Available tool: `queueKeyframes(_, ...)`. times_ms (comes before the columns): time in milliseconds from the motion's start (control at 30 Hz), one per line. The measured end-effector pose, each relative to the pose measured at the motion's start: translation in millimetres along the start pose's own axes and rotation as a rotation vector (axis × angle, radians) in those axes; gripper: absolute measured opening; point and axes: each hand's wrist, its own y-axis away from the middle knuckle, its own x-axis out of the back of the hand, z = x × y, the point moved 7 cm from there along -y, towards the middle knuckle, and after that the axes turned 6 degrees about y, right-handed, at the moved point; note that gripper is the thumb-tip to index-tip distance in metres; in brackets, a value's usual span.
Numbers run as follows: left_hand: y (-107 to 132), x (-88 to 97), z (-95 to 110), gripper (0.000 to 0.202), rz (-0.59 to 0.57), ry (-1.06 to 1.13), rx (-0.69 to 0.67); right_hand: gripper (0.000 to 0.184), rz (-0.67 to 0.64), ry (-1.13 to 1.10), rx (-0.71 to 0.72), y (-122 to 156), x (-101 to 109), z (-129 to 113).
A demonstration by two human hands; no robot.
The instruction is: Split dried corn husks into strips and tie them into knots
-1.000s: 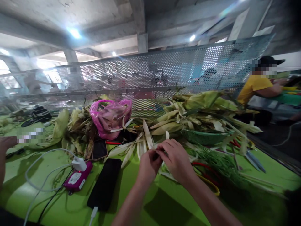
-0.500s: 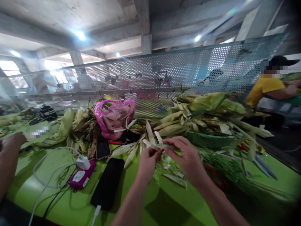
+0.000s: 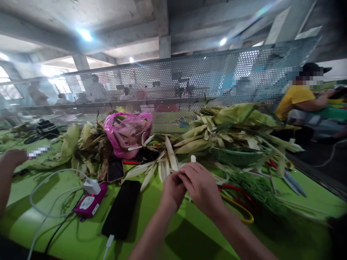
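My left hand (image 3: pixel 173 189) and my right hand (image 3: pixel 202 187) meet over the green table, fingers closed and touching. A pale corn husk strip (image 3: pixel 193 159) pokes up beyond the right hand's knuckles; the rest of it is hidden by the fingers. Just behind the hands, more loose husk strips (image 3: pixel 170 153) fan out on the table. Right of my right hand lie scissors with red and yellow handles (image 3: pixel 251 218), beside a tangle of green twine (image 3: pixel 260 187).
Corn husks (image 3: pixel 235 113) are heaped over a green basket (image 3: pixel 238 157). A pink plastic bag (image 3: pixel 127 135) stands at the back. A black phone (image 3: pixel 121 209) and a purple power strip (image 3: pixel 90 206) with cables lie left. Another person's arm (image 3: pixel 8 169) reaches in; a person in yellow (image 3: pixel 294 97) sits right.
My right hand has moved left and closed in against my left hand, covering most of the husk strip. The scissors' yellow handle now shows. The view has shifted slightly.
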Motion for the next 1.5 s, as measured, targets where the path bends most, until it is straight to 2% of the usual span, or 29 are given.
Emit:
queueKeyframes(100,-1.2,4.2,2.6,0.018,0.025,0.056,0.016,0.018,0.016,-0.07,0.001,0.1,1.2,-3.0)
queueKeyframes(167,-2.2,13.8,4.2,0.023,0.094,0.105,0.045,0.016,0.068,-0.168,-0.049,0.0,6.7,3.4)
queueKeyframes(267,-1.8,28.9,6.9,0.032,0.205,0.133,0.084,0.018,0.126,-0.298,-0.264,1.6,10.9,30.2)
queueKeyframes(333,-1.2,32.9,8.8,0.036,0.221,0.136,0.091,0.019,0.054,-0.389,-0.382,2.8,2.9,46.8)
queueKeyframes(400,-0.6,33.2,9.4,0.036,0.213,0.159,0.096,0.015,-0.038,-0.475,-0.4,2.3,-6.6,54.4)
queueKeyframes(467,-0.2,32.5,9.4,0.033,0.204,0.162,0.099,0.013,-0.06,-0.493,-0.353,0.3,-9.2,56.0)
queueKeyframes(667,-1.4,29.5,12.3,0.029,0.186,0.041,0.098,0.011,-0.033,-0.353,-0.284,-2.4,-4.0,58.6)
queueKeyframes(900,-2.4,24.0,14.8,0.035,0.151,0.046,0.126,0.014,0.019,-0.295,-0.271,-1.9,-4.7,63.6)
queueKeyframes(1033,-1.2,23.7,12.7,0.032,0.102,0.049,0.137,0.016,0.002,-0.374,-0.306,-2.0,-8.5,65.1)
queueKeyframes(1233,-0.2,15.5,7.3,0.037,0.02,0.024,0.175,0.021,-0.097,-0.746,-0.452,-0.7,-22.9,64.3)
queueKeyframes(1333,-1.6,11.6,4.9,0.039,-0.016,0.018,0.169,0.021,-0.04,-0.805,-0.519,2.0,-24.2,68.0)
queueKeyframes(1500,-2.0,10.7,4.4,0.036,-0.027,0.013,0.134,0.024,0.042,-0.749,-0.592,5.6,-22.1,73.4)
